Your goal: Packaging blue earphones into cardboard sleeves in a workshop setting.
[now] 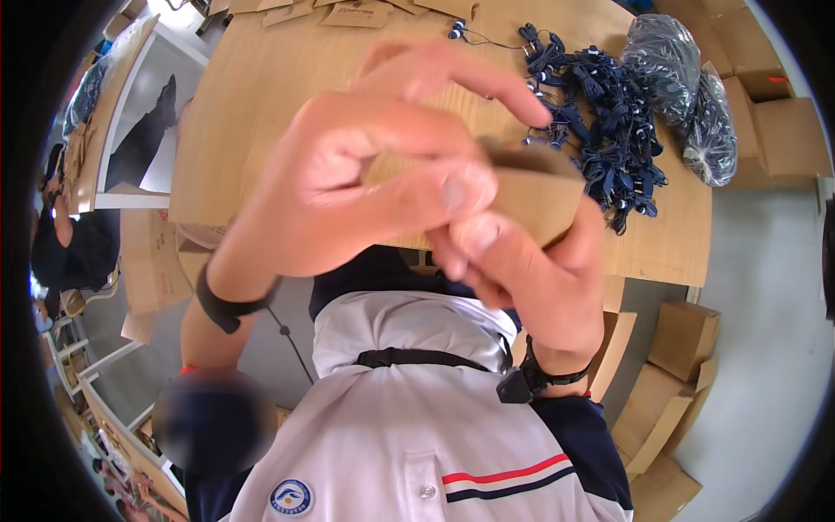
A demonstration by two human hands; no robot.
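A small brown cardboard box (544, 200) is held up in front of my chest, above the near edge of the wooden table. My right hand (539, 270) wraps round it from the right, thumb on the near side. My left hand (383, 157) pinches thumb and forefinger together at the box's left end, while another finger stretches over its top. Both hands are a little blurred, and the fingers hide much of the box. Beyond it lies a heap of dark blue coiled earphone cables (609, 122).
Clear plastic bags (665, 70) of dark cables lie at the table's right edge. Flat cardboard pieces (357, 13) line the far edge of the wooden table (261, 96). Open cartons (661, 400) stand on the floor at right. Another person (78, 248) is at far left.
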